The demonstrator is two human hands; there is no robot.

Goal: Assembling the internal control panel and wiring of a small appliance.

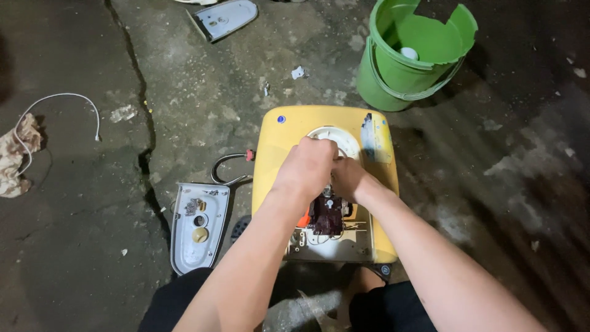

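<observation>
Grey cover [198, 226] laid on cracked concrete floor [74, 215], left of yellow appliance [276, 154]. Left hand [305, 169] and right hand [347, 178] curled together over its opened middle; what is pinched is hidden. Green bucket [393, 80] set behind, right.

one label only: a worn rectangular sticker [376, 139] on the upper right of the yellow housing [276, 154], taller than wide, just right of the white round part [344, 138]. pale yellow and grey-white in colour, with a dark, torn-looking strip along its left edge and top corner. printed marks too small and blurred to make out. lies flat on the housing surface, close to its right rim, a little beyond the fingers of the right hand [347, 178] and apart from them. also a small blue round dot [281, 119] near the upper left corner of the same housing, perhaps a sticker, hard to tell. no packages, signs or screens in view.
</observation>
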